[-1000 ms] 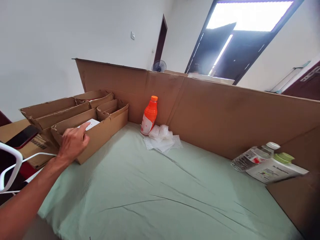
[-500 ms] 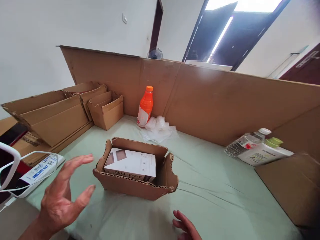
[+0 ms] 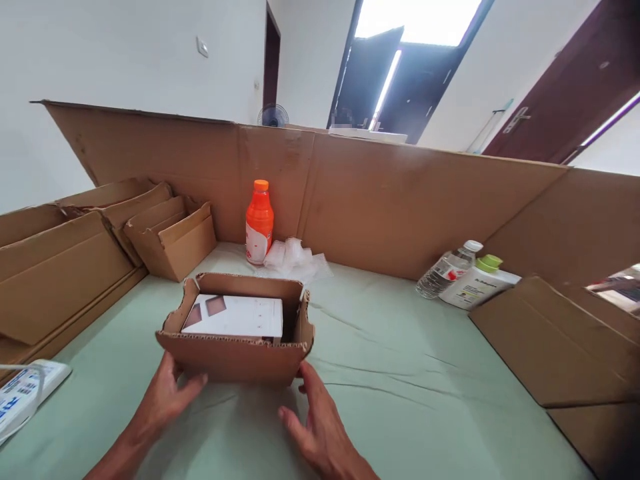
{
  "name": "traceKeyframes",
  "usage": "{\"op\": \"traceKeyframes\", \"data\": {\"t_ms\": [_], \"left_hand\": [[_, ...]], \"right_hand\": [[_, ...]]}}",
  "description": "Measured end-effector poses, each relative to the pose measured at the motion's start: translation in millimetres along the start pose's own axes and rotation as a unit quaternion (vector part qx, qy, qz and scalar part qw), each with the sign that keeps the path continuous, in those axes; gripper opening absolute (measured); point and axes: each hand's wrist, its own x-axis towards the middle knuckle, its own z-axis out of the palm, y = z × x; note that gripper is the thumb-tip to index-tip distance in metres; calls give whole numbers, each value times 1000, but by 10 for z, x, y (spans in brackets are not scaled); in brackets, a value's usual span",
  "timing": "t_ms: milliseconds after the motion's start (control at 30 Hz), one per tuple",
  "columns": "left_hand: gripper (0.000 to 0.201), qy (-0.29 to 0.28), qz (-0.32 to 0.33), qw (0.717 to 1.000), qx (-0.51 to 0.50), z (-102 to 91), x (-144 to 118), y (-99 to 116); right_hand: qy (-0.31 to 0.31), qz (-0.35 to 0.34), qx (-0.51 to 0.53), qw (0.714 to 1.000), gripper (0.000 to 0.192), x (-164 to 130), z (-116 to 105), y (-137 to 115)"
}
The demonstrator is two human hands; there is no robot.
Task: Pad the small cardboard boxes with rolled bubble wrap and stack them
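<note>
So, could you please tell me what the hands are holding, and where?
Both hands, left and right, touch the cardboard box at its near bottom corners.

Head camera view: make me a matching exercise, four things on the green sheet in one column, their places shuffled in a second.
1. orange bottle
2. white box
3. clear water bottle
4. left hand

a. lying at the right by the cardboard wall
b. at the open carton's near left corner
c. standing against the back wall
d. inside the open carton

Pairs: 1-c, 2-d, 3-a, 4-b

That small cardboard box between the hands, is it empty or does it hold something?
Not empty. The open-topped cardboard box holds a white carton lying flat inside.
</note>
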Motion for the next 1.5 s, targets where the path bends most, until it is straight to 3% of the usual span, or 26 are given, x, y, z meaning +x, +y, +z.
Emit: {"op": "traceKeyframes", "data": {"t_ms": [100,200,267,333,433,567,633,700,800,933,1000,1100,1167,1233,1367,1433,1500], "left_hand": [[79,-13,-7,1000,-15,254,397,156],[74,-4,11,1000,-21,428,608,185],[75,3,11,999,-35,474,629,126],[78,11,1,999,-51,493,593,44],[79,38,-6,998,-57,518,524,-42],[79,47,-10,998,-37,547,499,-49],[78,48,-17,998,-28,551,506,-30],[79,48,-17,998,-30,550,513,-11],[80,46,-13,998,-48,543,519,-8],[73,40,-11,997,-58,510,546,-81],[69,33,-10,998,-59,493,578,-119],[70,7,0,999,-54,473,620,-92],[77,0,7,999,-42,445,589,3],[86,30,3,1000,-5,397,453,139],[89,83,57,990,99,316,-193,376],[79,45,90,990,96,353,-612,410],[73,-33,49,998,21,456,-983,391]], "right_hand": [[19,-9,12,1000,79,337,-117,47],[-5,-12,3,1000,70,555,-354,219],[14,-34,-29,999,48,742,-565,345],[75,-40,-68,994,28,1061,-776,431],[155,-13,-95,983,21,1802,-966,462],[208,19,-93,974,33,2820,-856,393],[223,15,-79,972,24,3118,-754,346],[239,-8,-60,969,12,3222,-743,304],[271,-52,-30,961,15,3059,-1013,226],[285,-105,-10,953,20,2463,-1719,-46],[250,-123,-10,960,19,2093,-2021,-253],[118,-123,-20,985,15,1541,-2225,-537],[10,-97,-35,995,15,1198,-2190,-664],[-80,-72,-47,993,13,876,-2053,-735],[-205,-104,-41,972,20,315,-1611,-757],[-250,-137,-22,958,24,96,-1340,-734],[-266,-143,-10,953,26,-74,-1051,-709]]}}
